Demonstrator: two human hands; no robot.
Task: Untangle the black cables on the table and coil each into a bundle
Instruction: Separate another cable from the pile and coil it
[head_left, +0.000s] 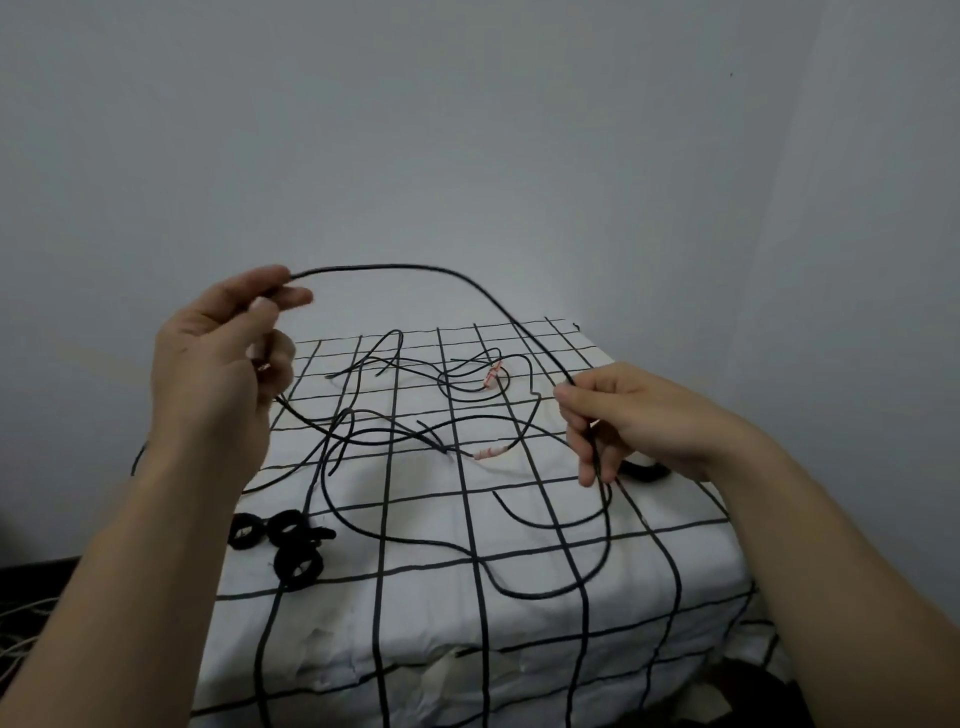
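Left grip (218, 374) and right grip (623, 421) each pinch the black cable (415, 268), arched in open air before the wall (467, 130). Its slack loops across the counter (524, 623) among tangled cables (470, 388); black rings (283, 540) sit by the left edge.

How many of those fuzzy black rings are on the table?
4 rings: three clustered front left, one partly behind the right hand. Others may be hidden.

A white cloth (426, 608) printed with a black grid is spread flat and drapes down at the near edge. Three fuzzy black rings (280, 558) lie clustered together on its left side. Behind stands a plain grey wall (467, 130).
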